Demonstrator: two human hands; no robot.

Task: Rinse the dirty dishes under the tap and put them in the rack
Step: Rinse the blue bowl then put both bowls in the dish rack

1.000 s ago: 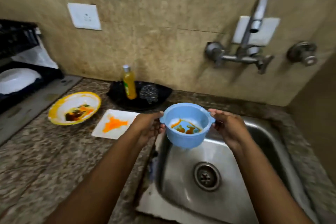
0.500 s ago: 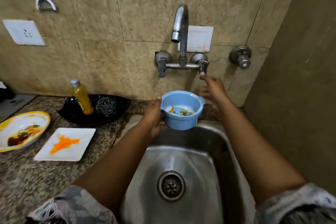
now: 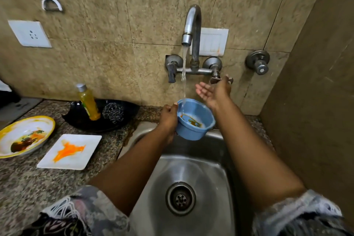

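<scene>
A small blue bowl (image 3: 193, 126) smeared with orange and brown sauce is held over the steel sink (image 3: 191, 174). My left hand (image 3: 168, 119) grips its left rim and side. Water runs from the tap (image 3: 192, 25) into the bowl's far edge. My right hand (image 3: 212, 90) hovers just below the right tap handle (image 3: 215, 78), fingers spread, palm turned toward the stream, holding nothing. On the counter to the left lie a dirty yellow-rimmed plate (image 3: 24, 136) and a white square plate (image 3: 70, 151) with an orange smear.
A black dish (image 3: 122, 113) behind the plates holds a yellow soap bottle (image 3: 89, 101) and a steel scrubber (image 3: 113, 112). A separate wall valve (image 3: 258, 62) sits right of the tap. A side wall stands close on the right. The granite counter (image 3: 28, 182) stretches left.
Water now flows from the tap into the bowl. My right hand has come off the tap handle and opened beside the stream. My left hand has tilted the bowl under the water.
</scene>
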